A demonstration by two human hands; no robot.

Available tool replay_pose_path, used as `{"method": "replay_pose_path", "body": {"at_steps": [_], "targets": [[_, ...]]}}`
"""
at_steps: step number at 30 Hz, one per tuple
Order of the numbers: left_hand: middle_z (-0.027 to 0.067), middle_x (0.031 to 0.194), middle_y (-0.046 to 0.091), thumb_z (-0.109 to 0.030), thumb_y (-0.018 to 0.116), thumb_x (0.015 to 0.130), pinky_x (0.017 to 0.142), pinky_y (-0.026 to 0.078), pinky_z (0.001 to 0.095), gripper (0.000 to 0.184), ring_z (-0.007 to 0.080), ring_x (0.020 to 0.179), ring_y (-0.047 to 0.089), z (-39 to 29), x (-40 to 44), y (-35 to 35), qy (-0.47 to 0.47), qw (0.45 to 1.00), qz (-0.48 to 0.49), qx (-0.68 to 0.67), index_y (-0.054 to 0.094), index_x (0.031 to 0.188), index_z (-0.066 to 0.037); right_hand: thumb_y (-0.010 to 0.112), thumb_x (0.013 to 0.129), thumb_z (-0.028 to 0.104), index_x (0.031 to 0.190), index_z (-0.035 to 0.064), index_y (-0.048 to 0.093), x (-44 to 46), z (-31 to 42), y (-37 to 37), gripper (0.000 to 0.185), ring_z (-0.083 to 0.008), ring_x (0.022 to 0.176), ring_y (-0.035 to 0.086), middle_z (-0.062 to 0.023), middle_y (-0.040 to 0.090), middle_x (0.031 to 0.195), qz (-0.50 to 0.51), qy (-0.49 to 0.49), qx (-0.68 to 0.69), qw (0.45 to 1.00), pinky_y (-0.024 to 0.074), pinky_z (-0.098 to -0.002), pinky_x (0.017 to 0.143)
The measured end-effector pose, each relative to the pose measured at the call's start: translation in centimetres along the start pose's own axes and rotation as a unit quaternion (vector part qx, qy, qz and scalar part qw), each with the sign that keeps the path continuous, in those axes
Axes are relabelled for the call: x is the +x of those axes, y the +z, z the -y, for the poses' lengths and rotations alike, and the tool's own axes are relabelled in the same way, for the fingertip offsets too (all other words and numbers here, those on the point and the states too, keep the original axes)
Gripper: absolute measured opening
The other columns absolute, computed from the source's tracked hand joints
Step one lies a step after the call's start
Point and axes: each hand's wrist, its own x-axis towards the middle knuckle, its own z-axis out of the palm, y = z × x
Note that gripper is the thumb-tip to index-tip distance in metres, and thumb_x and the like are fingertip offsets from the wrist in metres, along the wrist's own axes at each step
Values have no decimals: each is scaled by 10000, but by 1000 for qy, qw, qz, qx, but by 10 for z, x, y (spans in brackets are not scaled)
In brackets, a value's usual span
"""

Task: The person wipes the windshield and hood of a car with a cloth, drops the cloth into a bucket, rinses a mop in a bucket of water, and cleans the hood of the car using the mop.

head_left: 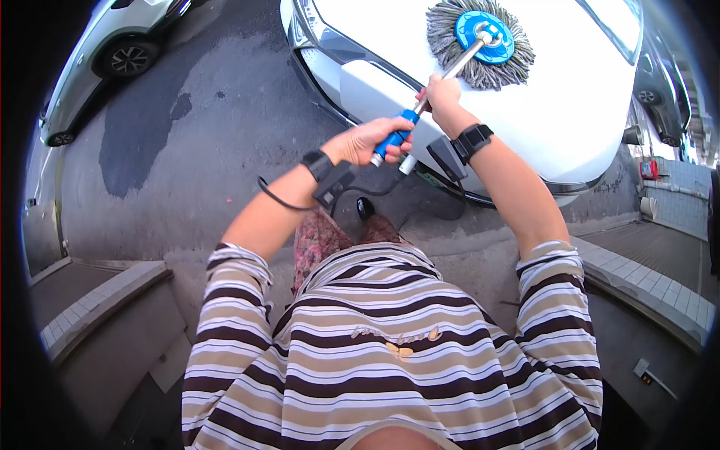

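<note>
A mop [495,45] with a round blue plate and grey string fringe lies on the white hood of a car [547,112]. Its metal pole slants down toward me and ends in a blue grip. My left hand [367,141] is wrapped around the blue grip near the pole's lower end. Higher up, closer to the mop head, my right hand [442,94] is closed around the metal part of the pole. Dark devices are strapped at both my wrists, and a black cable [281,201] loops by the left one.
The car's front stands just ahead of me. Another white car [112,67] is at the upper left, and a dark car [664,90] at the right. Wet patches mark the grey ground [225,127]. Low tiled ledges [112,300] flank me; a red object [649,169] is at far right.
</note>
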Motion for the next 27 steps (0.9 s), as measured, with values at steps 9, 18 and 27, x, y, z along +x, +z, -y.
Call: {"method": "replay_pose_path", "body": {"at_steps": [9,18,27], "targets": [[-47,573,410,-377,557,922,337,253,177,298,12,381,301,-32,-56,-19,-27,999,-22,21,484,917,-88,579,887,226,866,-24,476,44,34,31,270,-186,484,539,-91,523,646,-141,28,107,984,453,-343,416],[-58,547,388,-352,526,937,315,246,196,258,20,363,311,-91,-173,-123,-56,990,-32,129,471,867,-109,547,873,181,815,-43,464,26,21,163,246,-222,392,525,-107,524,548,-234,-11,24,972,439,-362,361],[2,616,442,-418,544,918,319,312,211,299,46,390,372,-141,-248,-207,61,963,-188,183,459,983,-139,532,870,156,696,-13,520,-33,21,385,243,-211,400,548,-101,532,511,-110,-18,-15,994,442,-346,362]]}}
